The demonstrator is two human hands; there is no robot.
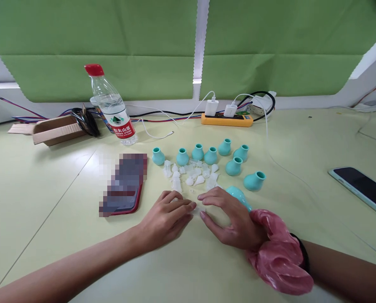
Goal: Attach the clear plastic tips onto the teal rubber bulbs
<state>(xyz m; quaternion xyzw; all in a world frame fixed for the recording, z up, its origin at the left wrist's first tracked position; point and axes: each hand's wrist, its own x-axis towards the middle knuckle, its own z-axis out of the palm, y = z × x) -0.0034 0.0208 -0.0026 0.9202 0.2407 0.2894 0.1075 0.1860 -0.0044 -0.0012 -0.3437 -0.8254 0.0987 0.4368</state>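
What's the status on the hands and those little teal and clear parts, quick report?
Left hand and right hand palm-down, fingertips meeting over a clear piece; grip unclear. Teal bulb under right hand. Clear parts and teal bulbs just beyond. Phone left, clear of hands.

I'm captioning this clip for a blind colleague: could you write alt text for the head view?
Left hand and right hand rest fingertip to fingertip on a pale table, just before a pile of small clear plastic parts ringed by teal rubber bulbs.

Before you: nine teal rubber bulbs (233, 166), two phones (363, 188), two white plug chargers (211, 107), one clear plastic water bottle (112, 107), one cardboard box (57, 129).
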